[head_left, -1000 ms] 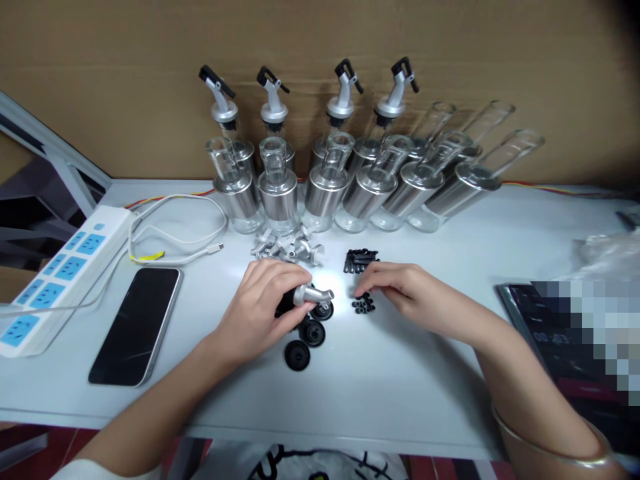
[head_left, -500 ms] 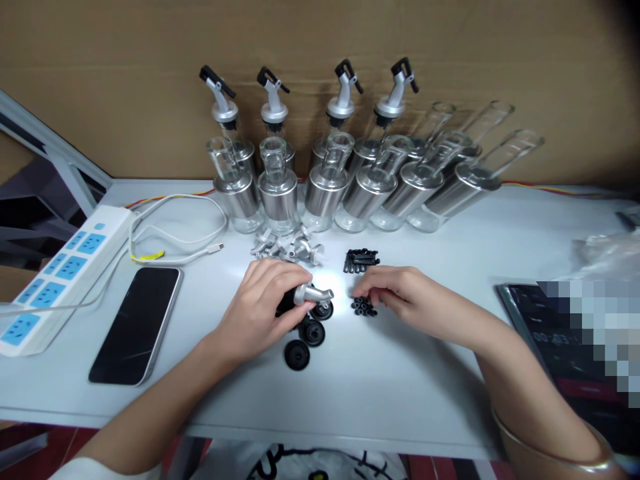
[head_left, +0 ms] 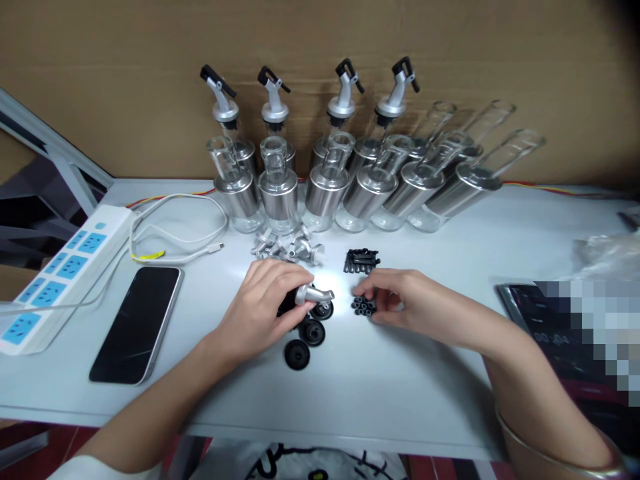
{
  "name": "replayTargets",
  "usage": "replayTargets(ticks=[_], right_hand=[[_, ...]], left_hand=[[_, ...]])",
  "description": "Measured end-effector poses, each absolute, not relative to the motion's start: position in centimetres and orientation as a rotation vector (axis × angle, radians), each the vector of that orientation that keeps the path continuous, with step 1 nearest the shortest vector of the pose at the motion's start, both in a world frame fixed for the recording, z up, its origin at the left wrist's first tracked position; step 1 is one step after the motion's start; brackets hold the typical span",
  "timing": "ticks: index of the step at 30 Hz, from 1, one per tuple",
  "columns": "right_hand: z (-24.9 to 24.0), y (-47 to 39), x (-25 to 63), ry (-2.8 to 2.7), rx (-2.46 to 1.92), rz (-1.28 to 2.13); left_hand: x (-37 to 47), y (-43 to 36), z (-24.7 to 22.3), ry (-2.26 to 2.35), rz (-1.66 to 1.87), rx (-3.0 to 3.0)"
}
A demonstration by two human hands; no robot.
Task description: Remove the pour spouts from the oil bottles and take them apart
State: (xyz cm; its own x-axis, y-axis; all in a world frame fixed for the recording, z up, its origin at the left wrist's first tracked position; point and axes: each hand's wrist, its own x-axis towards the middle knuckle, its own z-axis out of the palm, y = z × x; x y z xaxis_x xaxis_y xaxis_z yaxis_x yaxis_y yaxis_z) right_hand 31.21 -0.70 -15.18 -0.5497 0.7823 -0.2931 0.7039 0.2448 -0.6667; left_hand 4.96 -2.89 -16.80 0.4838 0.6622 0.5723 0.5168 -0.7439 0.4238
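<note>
My left hand [head_left: 267,300] is wrapped round a silver pour spout [head_left: 314,295], whose nozzle points right. Black round caps [head_left: 297,355] lie below and beside that hand. My right hand [head_left: 393,297] has its thumb and fingers apart around a cluster of small black rings [head_left: 362,306], with nothing visible between them. Small black levers [head_left: 361,260] lie in a row just behind it. A pile of silver spout parts [head_left: 287,247] is behind my left hand.
Glass bottles with steel sleeves [head_left: 279,193] line the back, and several have spouts fitted [head_left: 274,110]. On the left are a phone [head_left: 136,325], a white cable [head_left: 183,257] and a power strip [head_left: 65,267]. A dark device [head_left: 530,320] and clear plastic [head_left: 607,257] are at right.
My right hand's thumb has moved away from its fingers, so the hand is opened over the black rings. The left hand holds the spout almost unmoved.
</note>
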Motion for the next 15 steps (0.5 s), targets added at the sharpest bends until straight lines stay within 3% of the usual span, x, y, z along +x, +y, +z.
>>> replayTargets(ticks=[15], right_hand=[[-14.8, -1.4, 29.6, -2.487, -1.359, 1.116]], left_hand=[[5.0, -2.9, -16.8, 1.041, 1.087, 2.535]])
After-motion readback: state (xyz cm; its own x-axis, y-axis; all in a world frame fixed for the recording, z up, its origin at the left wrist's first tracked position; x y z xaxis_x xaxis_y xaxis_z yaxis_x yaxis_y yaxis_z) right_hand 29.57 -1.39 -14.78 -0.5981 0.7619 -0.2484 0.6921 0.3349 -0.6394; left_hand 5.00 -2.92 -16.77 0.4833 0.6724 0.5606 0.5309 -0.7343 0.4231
